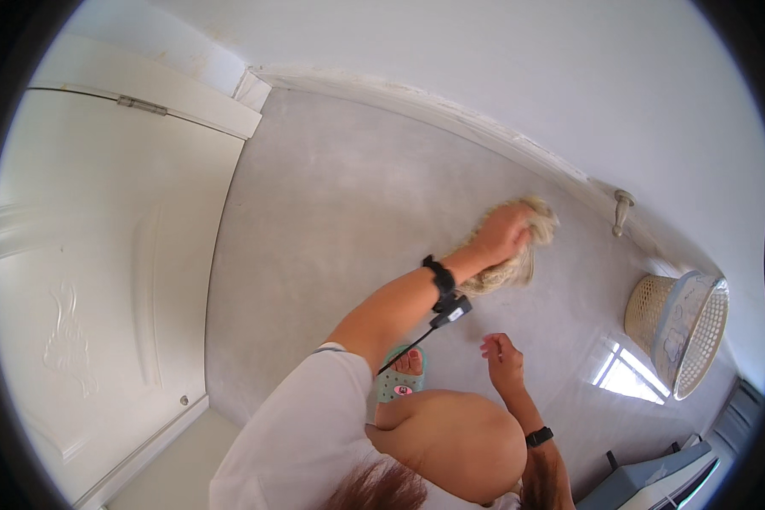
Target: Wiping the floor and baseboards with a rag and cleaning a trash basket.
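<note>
My left hand (pixel 507 236) grips a crumpled beige cloth (pixel 494 280) against the smooth grey floor (pixel 331 191), in the upper right middle of the view. The cloth spreads out below and beyond the hand and looks slightly blurred. A black strap with a small device and a cable is on the left wrist. Nearer my body, to the right of my bent knee, my right hand (pixel 505 360) hangs with loosely bent fingers and nothing in it. A black band circles that wrist. A green clog-style slipper (pixel 400 387) shows on one foot beside the knee.
A white panel door (pixel 102 255) stands at the left. A pale wall with a worn skirting (pixel 421 111) runs across the top and right. By it are a doorstop (pixel 622 210) and a perforated basket with a liner (pixel 672 331). A grey and white object (pixel 650 478) lies bottom right.
</note>
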A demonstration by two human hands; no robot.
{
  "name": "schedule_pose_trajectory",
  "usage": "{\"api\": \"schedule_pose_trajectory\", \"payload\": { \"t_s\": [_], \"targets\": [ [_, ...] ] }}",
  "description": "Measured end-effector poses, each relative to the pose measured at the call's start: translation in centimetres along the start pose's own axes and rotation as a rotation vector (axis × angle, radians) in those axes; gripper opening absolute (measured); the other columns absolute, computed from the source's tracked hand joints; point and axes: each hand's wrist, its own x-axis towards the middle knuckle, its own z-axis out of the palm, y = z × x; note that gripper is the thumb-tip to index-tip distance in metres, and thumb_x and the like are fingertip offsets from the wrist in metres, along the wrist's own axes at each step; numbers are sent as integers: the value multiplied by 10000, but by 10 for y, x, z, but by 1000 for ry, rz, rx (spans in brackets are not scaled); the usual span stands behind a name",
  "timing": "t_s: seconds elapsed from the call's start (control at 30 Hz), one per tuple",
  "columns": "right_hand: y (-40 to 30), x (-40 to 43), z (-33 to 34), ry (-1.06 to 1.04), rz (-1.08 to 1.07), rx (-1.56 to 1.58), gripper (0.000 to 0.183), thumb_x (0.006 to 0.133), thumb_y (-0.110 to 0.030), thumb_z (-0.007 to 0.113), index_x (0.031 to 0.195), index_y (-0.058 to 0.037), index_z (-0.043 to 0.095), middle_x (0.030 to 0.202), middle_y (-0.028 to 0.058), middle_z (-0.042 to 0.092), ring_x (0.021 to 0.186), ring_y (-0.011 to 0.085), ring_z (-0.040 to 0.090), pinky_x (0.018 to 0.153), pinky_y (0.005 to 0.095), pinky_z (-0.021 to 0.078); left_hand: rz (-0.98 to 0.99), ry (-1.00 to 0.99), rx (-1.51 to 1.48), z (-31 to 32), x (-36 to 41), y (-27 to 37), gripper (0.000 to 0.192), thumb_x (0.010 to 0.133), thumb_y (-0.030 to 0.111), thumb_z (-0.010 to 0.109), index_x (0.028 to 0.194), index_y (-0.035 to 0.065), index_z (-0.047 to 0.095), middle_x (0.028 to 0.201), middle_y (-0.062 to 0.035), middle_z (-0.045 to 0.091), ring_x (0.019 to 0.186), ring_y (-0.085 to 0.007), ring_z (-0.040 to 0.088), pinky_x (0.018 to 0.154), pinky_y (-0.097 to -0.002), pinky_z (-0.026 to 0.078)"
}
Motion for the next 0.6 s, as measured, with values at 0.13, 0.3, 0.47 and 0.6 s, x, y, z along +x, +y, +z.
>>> {"api": "schedule_pose_trajectory", "payload": {
  "t_s": [0.13,0.3,0.47,0.6],
  "targets": [
    [11,-7,-2,48,-24,-18,108,870,-30,480,928,-16,570,757,100,647,656,187,637,600,291,511,-556,432,-253,-80,-30,-25,215,915,175,444,806,-9,465,595,-65,460,519,-177,436,485,-355,366],
    [15,4,8,-3,-22,-70,79,865,-29,493,907,-21,559,747,104,644,641,195,636,598,297,510,-508,884,89,-253,-25,-43,305,962,256,420,1026,-24,522,935,-73,551,884,-158,504,802,-299,417],
    [6,24,18,-69,-84,-101,74,863,-33,500,905,-30,561,732,94,643,634,197,638,585,304,503,-338,642,685,-365,11,-112,430,940,235,441,1272,-37,420,1200,-228,511,1071,-319,505,903,-383,393],
    [1,31,22,-118,17,-109,79,863,-41,504,911,-34,567,735,87,647,646,199,642,587,305,499,-691,315,882,-375,35,-160,711,887,404,462,1417,4,209,1429,-227,283,1289,-384,300,1031,-445,292]
  ]
}}
